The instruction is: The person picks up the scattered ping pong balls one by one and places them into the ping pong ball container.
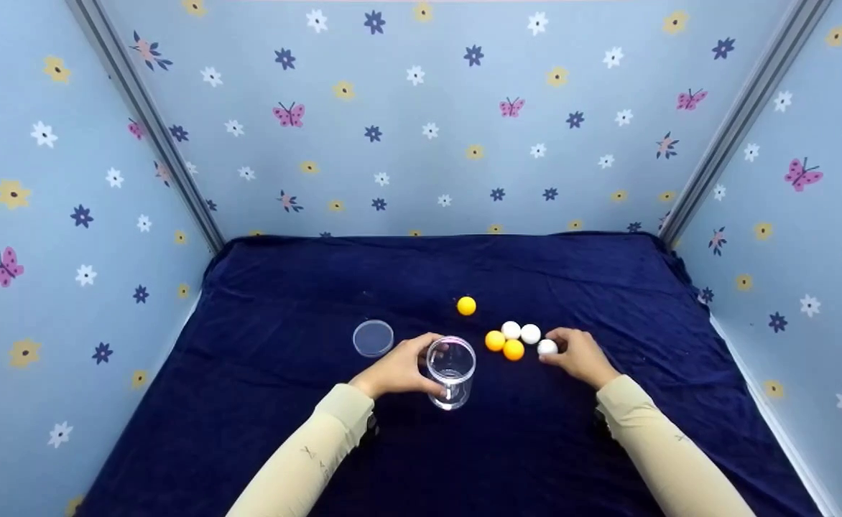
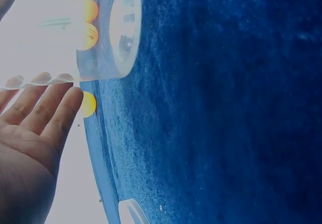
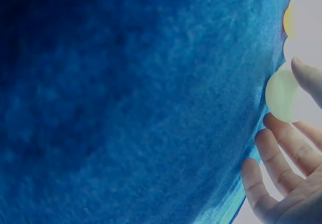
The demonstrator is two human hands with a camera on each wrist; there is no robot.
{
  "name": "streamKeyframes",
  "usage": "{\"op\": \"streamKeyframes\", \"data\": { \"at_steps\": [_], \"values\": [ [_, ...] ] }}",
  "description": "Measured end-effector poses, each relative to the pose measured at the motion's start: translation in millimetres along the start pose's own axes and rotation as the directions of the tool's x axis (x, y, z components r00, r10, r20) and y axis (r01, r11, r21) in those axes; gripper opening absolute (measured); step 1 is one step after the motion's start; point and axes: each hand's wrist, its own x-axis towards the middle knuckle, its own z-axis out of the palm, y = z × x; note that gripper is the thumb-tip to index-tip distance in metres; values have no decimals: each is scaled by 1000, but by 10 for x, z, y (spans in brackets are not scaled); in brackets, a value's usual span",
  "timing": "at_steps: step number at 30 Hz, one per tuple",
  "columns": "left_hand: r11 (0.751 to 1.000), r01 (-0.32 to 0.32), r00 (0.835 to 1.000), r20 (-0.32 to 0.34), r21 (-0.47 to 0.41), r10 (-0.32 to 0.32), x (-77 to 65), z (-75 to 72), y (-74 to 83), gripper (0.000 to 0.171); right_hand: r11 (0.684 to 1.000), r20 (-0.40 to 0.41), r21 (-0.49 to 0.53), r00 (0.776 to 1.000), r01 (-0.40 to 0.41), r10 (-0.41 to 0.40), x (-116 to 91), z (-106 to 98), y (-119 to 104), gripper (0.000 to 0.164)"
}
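My left hand (image 1: 405,365) grips a clear plastic jar (image 1: 451,391) by its side, thumb and fingers around the wall. The jar stands upright with its open mouth up; in the left wrist view its base (image 2: 126,32) is near the blue cloth. My right hand (image 1: 580,355) has thumb and fingertips on either side of a white ping-pong ball (image 1: 547,347), pinching it at the cloth. Just left of that hand lie two more white balls (image 1: 530,334) and two orange balls (image 1: 514,350) in a cluster. Another orange ball (image 1: 466,306) lies apart, farther back.
A clear round lid (image 1: 373,338) lies flat on the dark blue cloth (image 1: 306,287), left of the jar. Patterned walls (image 1: 421,165) close in the table at the back and both sides, with metal posts (image 1: 737,129) at the corners.
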Motion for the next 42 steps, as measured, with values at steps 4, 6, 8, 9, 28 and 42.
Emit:
{"op": "streamKeyframes", "data": {
  "at_steps": [4, 6, 8, 9, 28, 42],
  "values": [
    [1000, 8, 1000, -6, -2, -8, 7, 5, 5, 88, 1000, -11, -11, 1000, 4, -4, 5, -17, -19, 40],
    [1000, 8, 1000, -11, -6, -8, 8, 6, 5, 86, 1000, -16, -16, 1000, 9, -9, 5, -27, -31, 40],
    [1000, 6, 1000, -14, -5, -6, 7, 10, 0, 84, 1000, -20, -15, 1000, 11, -12, 5, -34, -46, 40],
    [1000, 6, 1000, -16, -6, -6, 6, 12, -5, 83, 1000, -21, -14, 1000, 14, -14, 4, -38, -53, 40],
    [1000, 21, 1000, -11, 2, -21, 9, 11, 8, 77, 998, -32, 1, 998, 63, -63, 1, -140, -222, 37],
    [999, 32, 999, -2, 4, -32, 13, 8, 8, 76, 995, -41, 10, 995, 96, -95, -3, -188, -379, 39]
  ]
}}
